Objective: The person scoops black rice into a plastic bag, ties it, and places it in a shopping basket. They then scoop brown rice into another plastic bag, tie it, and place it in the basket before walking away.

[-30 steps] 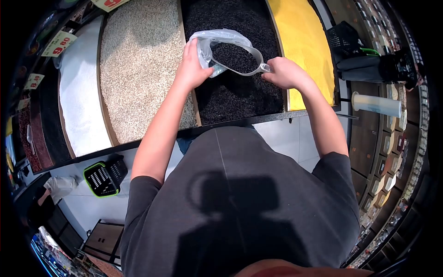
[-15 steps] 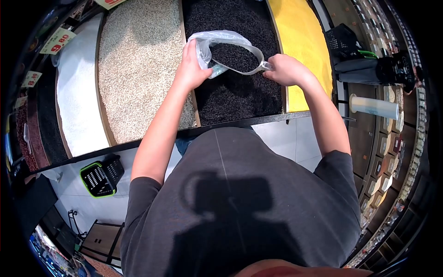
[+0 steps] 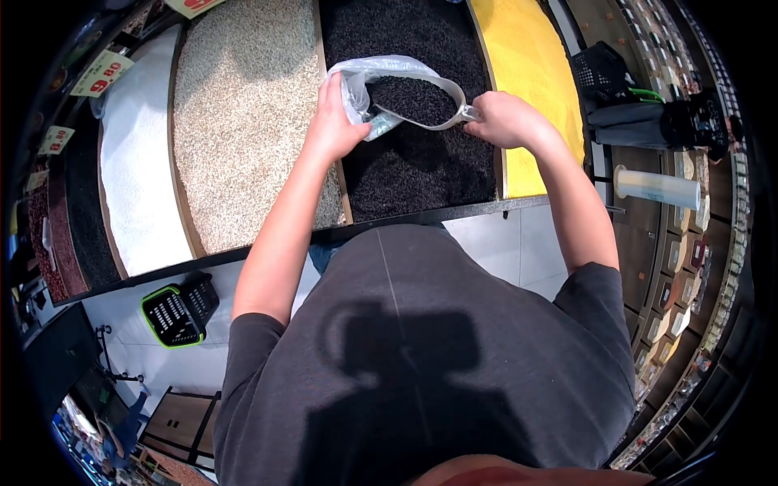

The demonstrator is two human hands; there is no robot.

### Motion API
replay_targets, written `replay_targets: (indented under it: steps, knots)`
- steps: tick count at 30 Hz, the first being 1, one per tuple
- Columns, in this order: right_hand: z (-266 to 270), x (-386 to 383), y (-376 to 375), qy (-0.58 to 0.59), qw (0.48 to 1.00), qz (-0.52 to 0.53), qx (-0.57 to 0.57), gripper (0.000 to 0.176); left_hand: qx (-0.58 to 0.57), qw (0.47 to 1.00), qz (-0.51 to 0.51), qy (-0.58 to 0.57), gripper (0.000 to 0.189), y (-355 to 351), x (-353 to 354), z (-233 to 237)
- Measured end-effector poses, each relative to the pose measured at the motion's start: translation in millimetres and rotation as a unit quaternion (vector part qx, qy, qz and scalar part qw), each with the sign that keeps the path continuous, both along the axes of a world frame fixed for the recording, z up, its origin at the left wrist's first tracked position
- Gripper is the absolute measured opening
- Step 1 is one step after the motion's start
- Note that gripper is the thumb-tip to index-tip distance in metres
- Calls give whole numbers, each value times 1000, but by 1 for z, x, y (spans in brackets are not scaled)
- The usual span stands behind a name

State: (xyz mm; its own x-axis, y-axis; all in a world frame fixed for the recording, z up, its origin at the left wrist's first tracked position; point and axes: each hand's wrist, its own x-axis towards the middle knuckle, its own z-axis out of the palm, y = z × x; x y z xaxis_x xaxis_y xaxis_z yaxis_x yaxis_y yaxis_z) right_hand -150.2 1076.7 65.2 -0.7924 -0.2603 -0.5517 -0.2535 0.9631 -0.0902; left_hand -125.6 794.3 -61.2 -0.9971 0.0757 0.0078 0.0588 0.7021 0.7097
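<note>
Over the bin of black grain (image 3: 421, 174), my left hand (image 3: 334, 123) grips the side of a clear plastic bag (image 3: 353, 91), thumb toward me. My right hand (image 3: 504, 120) is closed round the short handle of a clear scoop (image 3: 452, 91). The scoop's front reaches into the mouth of the bag, and a heap of black grain (image 3: 415, 99) lies in it. How much grain the bag itself holds is hidden by the scoop and the folded plastic.
Left of the black bin are pale grain (image 3: 247, 138) and white grain (image 3: 134, 170); right is yellow grain (image 3: 531, 89). Dividers separate them. Price signs (image 3: 101, 73) stand at the left. A shopping basket (image 3: 174, 314) sits on the floor. Another person (image 3: 664, 125) stands at right.
The scoop has tilted slightly, so the black grain in it shows more plainly. Both hands stay almost in place. At the lower left, a person in blue has come further into view.
</note>
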Motion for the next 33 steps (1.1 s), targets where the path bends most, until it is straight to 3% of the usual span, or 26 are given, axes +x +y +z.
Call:
replay_targets:
  steps: [33]
  knots:
    - [19,-3,-9,13,999,15,48,27,21,1000,-1,0,116,-3,-2,-3]
